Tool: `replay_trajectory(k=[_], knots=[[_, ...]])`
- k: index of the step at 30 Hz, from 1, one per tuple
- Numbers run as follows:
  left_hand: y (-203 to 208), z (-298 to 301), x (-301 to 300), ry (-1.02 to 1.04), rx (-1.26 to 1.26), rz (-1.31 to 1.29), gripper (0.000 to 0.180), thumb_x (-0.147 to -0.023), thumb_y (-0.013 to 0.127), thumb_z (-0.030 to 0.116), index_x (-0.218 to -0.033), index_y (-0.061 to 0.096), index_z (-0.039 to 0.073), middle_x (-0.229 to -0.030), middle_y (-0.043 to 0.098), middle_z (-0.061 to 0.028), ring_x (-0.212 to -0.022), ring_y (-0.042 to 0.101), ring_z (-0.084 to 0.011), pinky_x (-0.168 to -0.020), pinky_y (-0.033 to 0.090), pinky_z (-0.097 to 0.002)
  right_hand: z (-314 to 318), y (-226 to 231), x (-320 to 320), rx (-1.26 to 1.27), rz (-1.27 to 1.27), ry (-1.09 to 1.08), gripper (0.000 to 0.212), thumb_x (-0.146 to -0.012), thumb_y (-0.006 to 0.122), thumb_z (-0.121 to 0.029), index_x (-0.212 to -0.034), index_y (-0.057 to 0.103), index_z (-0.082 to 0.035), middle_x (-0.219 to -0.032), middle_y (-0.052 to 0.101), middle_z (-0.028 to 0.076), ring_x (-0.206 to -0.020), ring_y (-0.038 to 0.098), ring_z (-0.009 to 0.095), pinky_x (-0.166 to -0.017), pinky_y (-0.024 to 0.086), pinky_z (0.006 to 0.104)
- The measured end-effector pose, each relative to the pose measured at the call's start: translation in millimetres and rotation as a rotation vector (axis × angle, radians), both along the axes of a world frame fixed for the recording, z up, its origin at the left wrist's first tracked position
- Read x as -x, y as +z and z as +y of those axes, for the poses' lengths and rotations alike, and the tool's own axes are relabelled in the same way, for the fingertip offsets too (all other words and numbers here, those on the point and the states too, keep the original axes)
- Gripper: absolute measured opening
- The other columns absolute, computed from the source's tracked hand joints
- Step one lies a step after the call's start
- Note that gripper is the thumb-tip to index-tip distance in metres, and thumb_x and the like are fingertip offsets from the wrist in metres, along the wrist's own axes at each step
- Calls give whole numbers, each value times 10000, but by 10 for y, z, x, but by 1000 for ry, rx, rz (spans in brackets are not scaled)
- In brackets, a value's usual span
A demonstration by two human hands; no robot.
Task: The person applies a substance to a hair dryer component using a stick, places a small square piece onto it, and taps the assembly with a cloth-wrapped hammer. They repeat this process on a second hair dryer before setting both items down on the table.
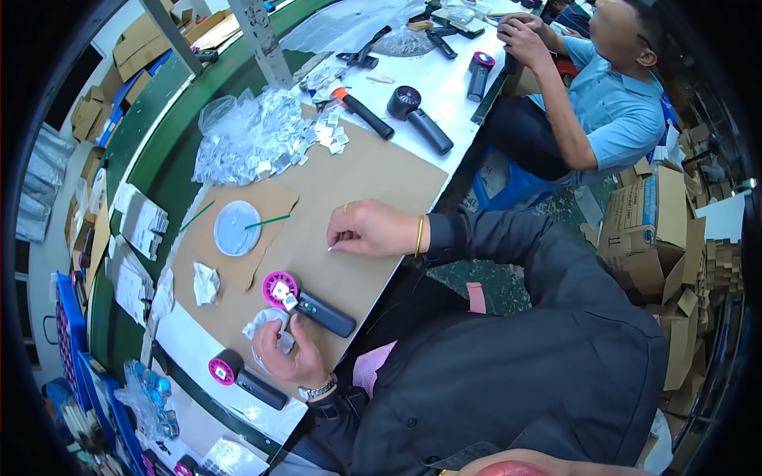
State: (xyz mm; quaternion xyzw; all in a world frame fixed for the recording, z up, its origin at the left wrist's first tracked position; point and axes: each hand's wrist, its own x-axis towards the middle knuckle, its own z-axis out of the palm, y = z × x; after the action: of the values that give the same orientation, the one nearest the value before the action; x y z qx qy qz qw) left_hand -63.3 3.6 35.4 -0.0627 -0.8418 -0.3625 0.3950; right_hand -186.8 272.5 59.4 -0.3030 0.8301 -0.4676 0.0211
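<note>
Left hand [290, 353] curled round white cloth [264, 321], pink-headed fan [306, 305] just beside it on brown cardboard [389, 174]. Fan's probably light, stiff, slick; hold by dark handle [329, 316], spare the grille. Right hand [367, 228], farther out, pinches a tiny white bit [331, 249].

A handheld fan [316, 310] lies face up, its round magenta head toward the far left, its dark grey handle toward the near right. A crumpled white cloth [267, 319] sits just beside the head, nearer. A small whitish piece [331, 249] is farther right, well apart from the cloth.
</note>
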Motion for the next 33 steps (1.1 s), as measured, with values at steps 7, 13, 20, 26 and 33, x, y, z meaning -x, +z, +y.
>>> replay_trajectory(k=[7,13,20,26,33], knots=[[14,43,20,-2,1,-8,236,-911,845,-2,-1079,680,-19,-1031,693,-136,-953,663,-310,-903,535,-421,42,4,-17,-12,7,-28,58,-914,767,-111,-945,758,-64,-913,726,121,-867,725,296,-787,564,434],[-20,-38,-48,41,16,-39,257,-906,852,6,-1098,683,-15,-1052,700,-139,-952,661,-306,-907,535,-417,3,-76,-26,-61,25,1,67,-910,758,-115,-955,762,-66,-940,729,120,-870,722,302,-805,568,435],[67,59,84,40,36,-78,692,-818,931,126,-1427,621,15,-1365,705,-184,-1218,656,-386,-1077,499,-485,-64,271,105,139,-106,-16,94,-966,802,-116,-1026,804,-45,-863,676,39,-793,627,122,-719,498,286],[195,85,70,-39,-116,-168,867,-801,914,130,-1552,496,17,-1531,609,-174,-1412,513,-366,-1177,404,-486,-663,537,205,154,-104,179,116,-965,814,-126,-1047,822,-45,-839,634,12,-737,533,95,-664,424,257],[142,66,134,-65,-39,-191,894,-804,834,73,-1598,426,16,-1549,598,-160,-1424,467,-345,-1202,355,-483,-958,451,294,60,-93,278,159,-947,825,-157,-1044,821,-31,-843,640,31,-726,534,113,-655,432,284]])
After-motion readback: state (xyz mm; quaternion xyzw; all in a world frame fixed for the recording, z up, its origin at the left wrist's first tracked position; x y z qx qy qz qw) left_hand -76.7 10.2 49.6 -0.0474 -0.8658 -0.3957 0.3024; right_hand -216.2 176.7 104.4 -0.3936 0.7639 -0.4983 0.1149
